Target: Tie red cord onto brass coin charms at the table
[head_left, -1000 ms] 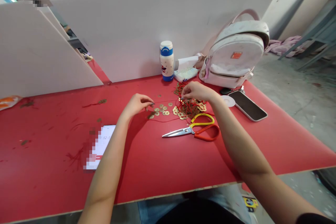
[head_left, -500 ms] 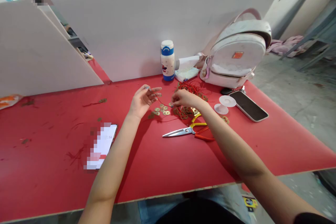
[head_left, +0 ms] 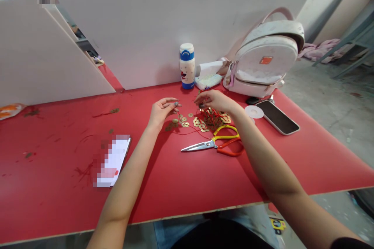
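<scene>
My left hand [head_left: 162,112] is raised over the table, thumb and fingertips pinched on a thin red cord [head_left: 180,116] that hangs down among loose coins. My right hand [head_left: 215,101] hovers at the back of a pile of brass-coloured coins with square holes [head_left: 212,120], tangled with red cords. Its fingers are bent and slightly apart, and I see nothing held in them. A few loose coins [head_left: 184,124] lie between the hands. Just in front of the pile are scissors [head_left: 209,144] with one yellow and one red handle, blades pointing left.
A bottle [head_left: 187,68], a tissue pack [head_left: 208,81] and a white backpack [head_left: 264,60] stand along the white partition [head_left: 140,35]. At right are a white disc [head_left: 254,111] and a dark phone [head_left: 278,118]. A lit phone [head_left: 117,159] lies beside my left forearm on the red table [head_left: 163,186].
My right hand has moved up and right, away from the left hand, and its fingers have loosened. My left hand has shifted slightly right and down, its fingers closer together on the cord.
</scene>
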The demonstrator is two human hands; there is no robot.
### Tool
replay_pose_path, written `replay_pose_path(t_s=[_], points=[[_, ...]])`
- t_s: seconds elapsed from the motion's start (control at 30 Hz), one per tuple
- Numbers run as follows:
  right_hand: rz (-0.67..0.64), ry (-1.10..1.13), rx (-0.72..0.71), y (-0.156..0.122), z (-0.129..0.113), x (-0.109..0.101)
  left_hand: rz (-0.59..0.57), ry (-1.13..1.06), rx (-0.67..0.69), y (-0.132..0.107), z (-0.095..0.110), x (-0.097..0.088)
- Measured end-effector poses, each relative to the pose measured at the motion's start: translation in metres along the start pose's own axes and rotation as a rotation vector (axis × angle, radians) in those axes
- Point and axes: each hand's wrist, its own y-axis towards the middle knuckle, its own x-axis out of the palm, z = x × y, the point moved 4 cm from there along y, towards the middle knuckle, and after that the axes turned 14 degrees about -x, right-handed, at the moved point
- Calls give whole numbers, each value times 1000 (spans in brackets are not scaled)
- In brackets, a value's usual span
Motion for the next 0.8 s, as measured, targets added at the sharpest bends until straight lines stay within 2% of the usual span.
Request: replay_pose_path(t_s=[0.13,0.3,0.4,0.57,0.8], points=[[123,149,-29,2,-12,-1,20,84,0,-2,-3,3],[121,340,-53,5,-24,7,53,122,27,-2,-7,7],[165,363,-84,7,-27,11,59,127,30,0,-10,8],[266,378,-82,10,-23,16,17,135,28,0,-12,12],[242,555,-8,11,-7,27,-5,113,43,-2,-11,15]])
